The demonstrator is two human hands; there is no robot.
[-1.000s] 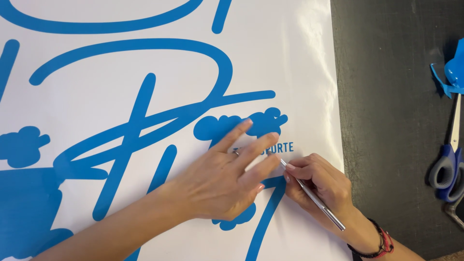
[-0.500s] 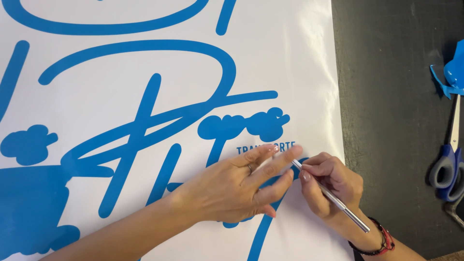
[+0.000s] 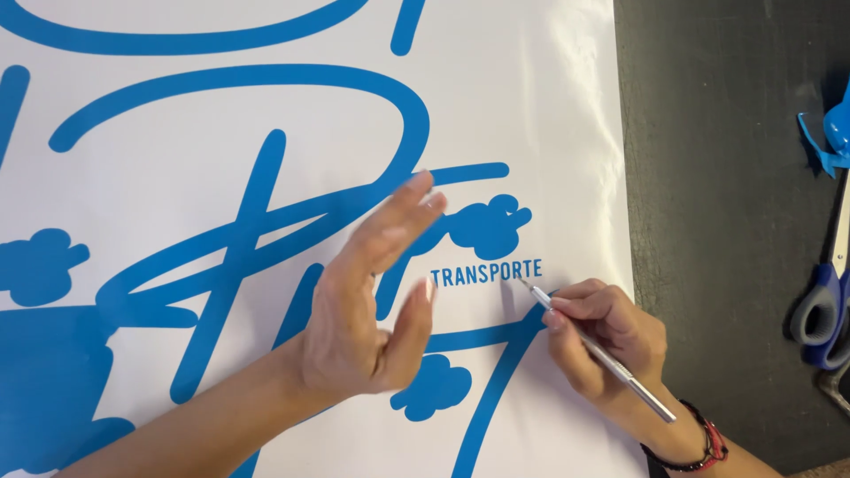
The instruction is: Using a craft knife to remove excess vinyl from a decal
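A large white sheet [image 3: 531, 97] with blue cut-vinyl lettering and cloud shapes covers most of the view. My right hand [image 3: 606, 336] grips a thin silver craft knife [image 3: 602, 354] like a pen, its tip touching the sheet beside the end of a row of small blue letters [image 3: 485, 273]. My left hand [image 3: 367, 301] is lifted off the sheet, turned on its edge with fingers straight and apart, holding nothing, just left of those small letters. A blue cloud shape [image 3: 434, 389] lies below the left hand.
Right of the sheet lies a dark work surface [image 3: 717, 221]. Blue-handled scissors [image 3: 823, 292] rest at its right edge, with a scrap of blue vinyl [image 3: 828, 142] above them. A red bracelet [image 3: 704, 443] is on my right wrist.
My left hand, pressed flat on the sheet over the small letters before, has lifted and turned on edge, uncovering the letters. The right hand with the knife has barely moved.
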